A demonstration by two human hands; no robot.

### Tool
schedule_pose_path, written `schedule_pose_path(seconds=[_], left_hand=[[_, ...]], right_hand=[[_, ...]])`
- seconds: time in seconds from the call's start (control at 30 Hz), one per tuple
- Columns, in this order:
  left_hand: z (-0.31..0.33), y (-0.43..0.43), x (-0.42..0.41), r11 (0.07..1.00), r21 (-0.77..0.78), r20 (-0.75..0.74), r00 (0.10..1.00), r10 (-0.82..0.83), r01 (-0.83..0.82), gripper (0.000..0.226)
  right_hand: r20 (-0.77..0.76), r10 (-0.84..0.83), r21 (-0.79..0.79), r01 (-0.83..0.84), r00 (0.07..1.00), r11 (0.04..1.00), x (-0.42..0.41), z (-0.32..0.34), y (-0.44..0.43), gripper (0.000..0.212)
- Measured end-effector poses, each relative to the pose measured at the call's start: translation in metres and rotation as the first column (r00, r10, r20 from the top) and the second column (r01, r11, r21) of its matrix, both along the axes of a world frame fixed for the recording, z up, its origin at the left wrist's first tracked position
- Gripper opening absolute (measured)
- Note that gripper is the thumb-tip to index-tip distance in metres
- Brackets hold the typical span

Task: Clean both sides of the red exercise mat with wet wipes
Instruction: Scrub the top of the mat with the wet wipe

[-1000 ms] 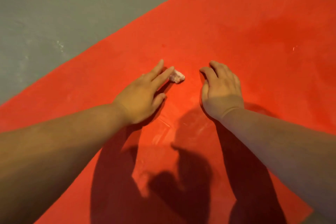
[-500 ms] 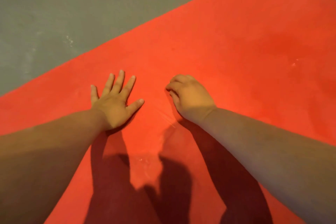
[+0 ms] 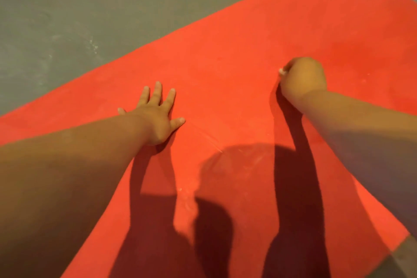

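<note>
Left hand [image 3: 158,117] splayed on mat [image 3: 225,40]; right hand [image 3: 303,79] fisted round mostly hidden wipe [image 3: 281,71].

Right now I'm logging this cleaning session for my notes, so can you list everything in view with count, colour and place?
exercise mat: one, red, spread flat on the floor, filling most of the view.
floor: one, grey with pale scuffs, beyond the mat's far left edge and at the bottom right corner.
wet wipe: one, white, only a small scrap peeking from the right fist.
shadows: several, dark, cast on the near part of the mat.
left hand: one, bare, pressed flat on the mat, fingers spread.
right hand: one, bare, curled into a fist round the wet wipe, down on the mat farther right.
</note>
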State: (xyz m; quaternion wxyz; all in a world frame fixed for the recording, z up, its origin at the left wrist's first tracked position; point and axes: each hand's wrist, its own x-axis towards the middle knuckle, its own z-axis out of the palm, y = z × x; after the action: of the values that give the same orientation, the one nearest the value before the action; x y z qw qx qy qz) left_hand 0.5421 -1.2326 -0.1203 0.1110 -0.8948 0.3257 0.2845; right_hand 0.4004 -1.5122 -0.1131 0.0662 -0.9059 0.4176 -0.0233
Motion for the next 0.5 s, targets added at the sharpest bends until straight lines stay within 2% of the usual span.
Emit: schedule_pose_path(seconds=[0.1, 0.17, 0.23, 0.33, 0.4, 0.5], left_hand=[[0.005, -0.008, 0.005, 0.997, 0.017, -0.027, 0.997, -0.069, 0.069, 0.084], [0.01, -0.008, 0.006, 0.999, 0.009, -0.057, 0.997, -0.05, 0.05, 0.088], [0.015, -0.008, 0.007, 0.999, 0.015, -0.077, 0.996, -0.043, 0.044, 0.092], [0.015, -0.008, 0.008, 0.998, 0.048, -0.079, 0.996, -0.047, 0.051, 0.093], [0.012, -0.01, 0.009, 0.997, 0.049, -0.085, 0.995, -0.047, 0.051, 0.094], [0.012, -0.01, 0.01, 0.998, 0.051, -0.086, 0.995, -0.04, 0.044, 0.095]], right_hand=[[0.039, 0.243, 0.047, -0.244, 0.969, 0.969, 0.017, -0.012, 0.071, 0.027], [0.051, 0.357, 0.074, -0.36, 0.933, 0.93, 0.02, -0.02, 0.092, 0.028], [0.116, 0.31, 0.061, -0.318, 0.944, 0.946, 0.018, -0.013, 0.065, 0.026], [0.242, 0.17, -0.045, -0.164, 0.955, 0.986, 0.004, 0.001, 0.019, 0.02], [0.222, 0.213, -0.104, -0.195, 0.951, 0.975, -0.001, 0.001, 0.006, 0.021], [0.182, 0.209, 0.012, -0.215, 0.961, 0.977, 0.01, -0.012, -0.006, 0.022]])
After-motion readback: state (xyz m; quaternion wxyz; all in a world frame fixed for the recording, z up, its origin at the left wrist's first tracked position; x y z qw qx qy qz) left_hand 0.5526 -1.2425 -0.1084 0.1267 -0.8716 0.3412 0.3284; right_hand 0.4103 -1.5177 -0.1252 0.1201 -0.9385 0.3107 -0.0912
